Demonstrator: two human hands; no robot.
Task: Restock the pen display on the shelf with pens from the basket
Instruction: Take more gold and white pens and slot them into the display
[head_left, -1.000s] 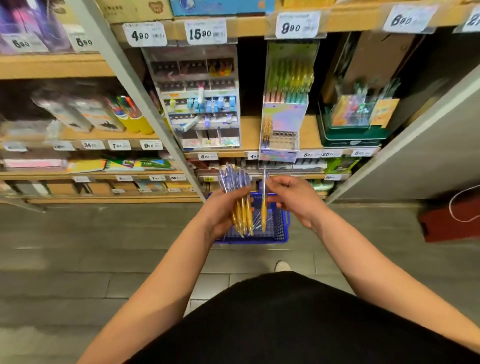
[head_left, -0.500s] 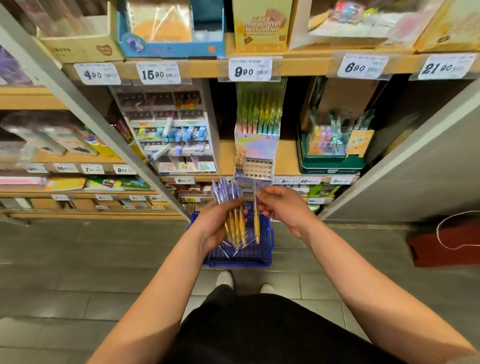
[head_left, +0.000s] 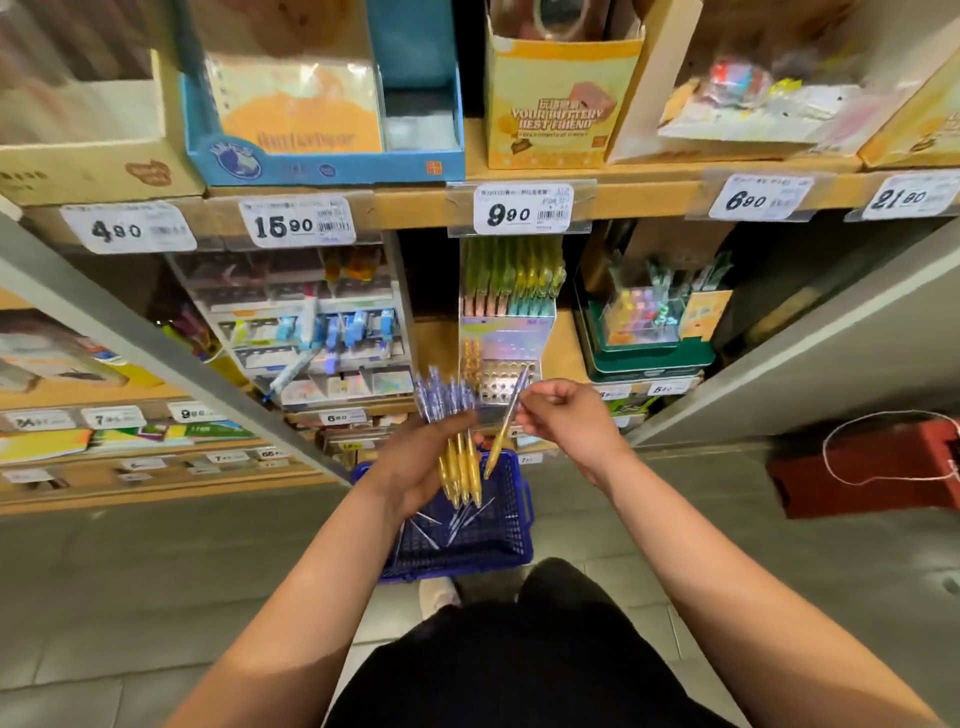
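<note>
Shelf (head_left: 415, 208) behind: left hand (head_left: 415, 465), pen bundle (head_left: 460, 462); right hand (head_left: 569, 415), single pen (head_left: 501, 441)

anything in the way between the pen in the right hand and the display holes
Nothing visible. The pen is just before the holed tray; the bundle in the left hand is beside it.

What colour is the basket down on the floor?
Dark blue. The basket shows best in the head view, the only one.

Basket (head_left: 498, 540) below pen display (head_left: 506, 343)
</note>
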